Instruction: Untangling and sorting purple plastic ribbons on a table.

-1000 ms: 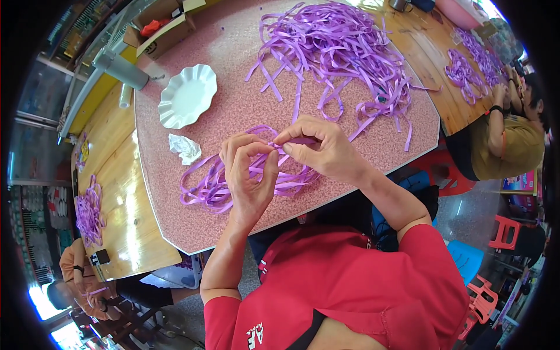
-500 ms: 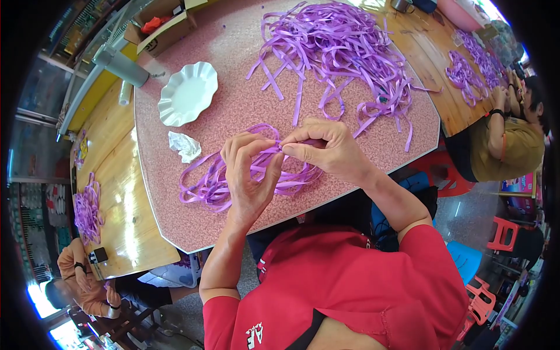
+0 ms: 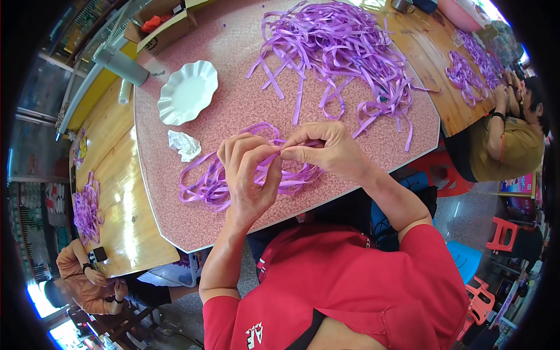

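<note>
Above the near part of the pink speckled table [image 3: 245, 76], my left hand [image 3: 248, 169] and my right hand [image 3: 331, 150] meet fingertip to fingertip. Both pinch a purple ribbon [image 3: 315, 144] between thumb and forefinger; the exact spot where they grip is mostly covered by the fingers. Under and around my hands lies a loose coil of purple ribbon [image 3: 204, 189]. Farther off, toward the right, a large tangled heap of purple ribbons [image 3: 332, 41] spreads over the table, some ends trailing toward me.
Left of my hands are a crumpled white tissue [image 3: 184, 146], a white scalloped plate [image 3: 188, 93] and a grey-green bottle [image 3: 122, 65]. A cardboard box [image 3: 166, 32] stands at the far left. Co-workers sit at wooden tables on the left [image 3: 125, 233] and right [image 3: 429, 46], with more ribbon piles.
My fingertips have shifted slightly, the left fingers closing more over the ribbon. The co-worker at the left has brought their two hands together. The ribbon heap and plate stay put.
</note>
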Demonstrator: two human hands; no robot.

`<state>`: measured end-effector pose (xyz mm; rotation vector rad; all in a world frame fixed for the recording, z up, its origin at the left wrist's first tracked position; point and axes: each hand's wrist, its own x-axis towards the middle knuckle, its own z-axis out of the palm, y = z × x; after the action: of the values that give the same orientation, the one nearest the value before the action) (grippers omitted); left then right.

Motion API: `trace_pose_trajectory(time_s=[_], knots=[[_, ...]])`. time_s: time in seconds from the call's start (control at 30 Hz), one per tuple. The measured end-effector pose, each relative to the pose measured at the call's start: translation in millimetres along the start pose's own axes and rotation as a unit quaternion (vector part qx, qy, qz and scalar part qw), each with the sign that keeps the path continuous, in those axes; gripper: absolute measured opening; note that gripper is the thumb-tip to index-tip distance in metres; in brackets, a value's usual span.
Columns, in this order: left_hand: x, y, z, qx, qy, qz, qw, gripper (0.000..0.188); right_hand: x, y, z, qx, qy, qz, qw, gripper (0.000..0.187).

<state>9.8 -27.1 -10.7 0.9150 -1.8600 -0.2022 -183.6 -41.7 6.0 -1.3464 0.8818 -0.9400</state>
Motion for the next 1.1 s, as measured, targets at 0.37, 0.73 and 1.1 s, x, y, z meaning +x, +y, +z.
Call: trace_pose_trajectory(time_s=[0.37, 0.73, 1.1], knots=[[-2.8, -6.4, -5.8, 0.036, -0.012, 0.004, 0.999, 0.034, -3.9, -5.4, -3.2, -0.034, 0.004, 0.006, 0.999, 0.011], [6.2, 9.7, -32.2, 0.137, -0.237, 0.086, 0.958, 0.022, -7.3, 1.4, -1.5, -0.179, -0.072, -0.177, 0.965, 0.009], [-10.6, 0.0, -69.0, -0.109, -0.330, -0.022, 0.937, 0.009, -20.6, 7.0, 9.8, -0.108, -0.120, -0.161, 0.974, 0.002]])
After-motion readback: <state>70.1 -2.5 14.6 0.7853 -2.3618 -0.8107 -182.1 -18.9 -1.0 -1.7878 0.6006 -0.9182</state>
